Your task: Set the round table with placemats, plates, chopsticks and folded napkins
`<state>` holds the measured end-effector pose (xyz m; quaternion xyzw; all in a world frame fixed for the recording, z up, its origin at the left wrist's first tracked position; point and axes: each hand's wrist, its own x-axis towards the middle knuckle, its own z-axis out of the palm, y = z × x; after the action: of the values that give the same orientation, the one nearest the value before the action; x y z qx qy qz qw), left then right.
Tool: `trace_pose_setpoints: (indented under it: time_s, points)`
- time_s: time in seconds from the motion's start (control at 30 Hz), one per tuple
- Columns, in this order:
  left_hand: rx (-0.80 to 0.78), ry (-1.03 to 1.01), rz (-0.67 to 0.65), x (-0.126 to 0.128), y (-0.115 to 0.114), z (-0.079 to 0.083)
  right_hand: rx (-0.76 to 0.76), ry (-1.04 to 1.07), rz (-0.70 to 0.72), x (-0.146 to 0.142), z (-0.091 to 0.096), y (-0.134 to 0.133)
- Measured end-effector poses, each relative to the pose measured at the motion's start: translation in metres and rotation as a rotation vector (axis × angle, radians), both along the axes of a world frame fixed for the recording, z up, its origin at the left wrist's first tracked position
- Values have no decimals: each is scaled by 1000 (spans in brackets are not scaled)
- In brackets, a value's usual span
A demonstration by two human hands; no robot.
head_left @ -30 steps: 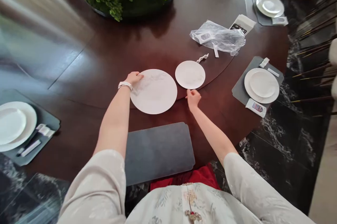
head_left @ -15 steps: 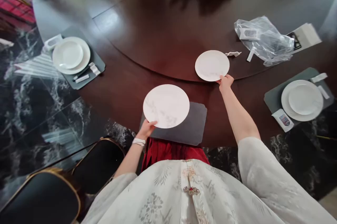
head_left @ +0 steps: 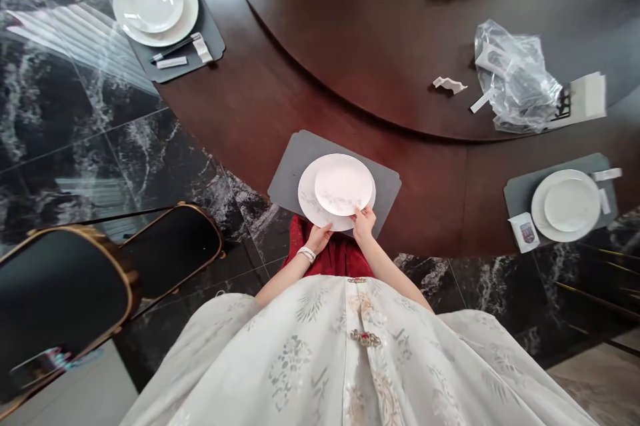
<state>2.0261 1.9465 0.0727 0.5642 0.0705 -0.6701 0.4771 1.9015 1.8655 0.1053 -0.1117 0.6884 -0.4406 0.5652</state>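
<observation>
A large white plate is over the grey placemat at the table's front edge, and my left hand grips its near rim. Above it, overlapping its right part, is a smaller white plate. My right hand pinches the near right rim of this smaller plate, thumb on top. Whether the smaller plate rests on the large one or hovers just over it, I cannot tell. The fingers under both rims are hidden.
Place settings with stacked plates lie at the left and similar plates at the right. On the raised turntable are a crumpled clear plastic bag and a white scrap. Black chairs stand at lower left.
My right hand has brought the smaller plate from over the turntable down and left, onto or just above the large plate. The large plate has shifted right over the placemat. The view has turned.
</observation>
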Motion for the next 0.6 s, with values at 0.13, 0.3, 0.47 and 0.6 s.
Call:
trace_pose_setpoints:
  time_s: [0.13,0.3,0.47,0.6]
  points:
    - [53,97,-150,11,15,7,32,19,27,17,-15,20]
    - [183,-440,-599,59,7,21,165,312,322,7,-18,36]
    - [2,-1174,-745,106,-52,28,106,869,548,-32,-9,16]
    - [-36,-1222,-883,120,-91,25,-18,929,584,-55,-15,-37]
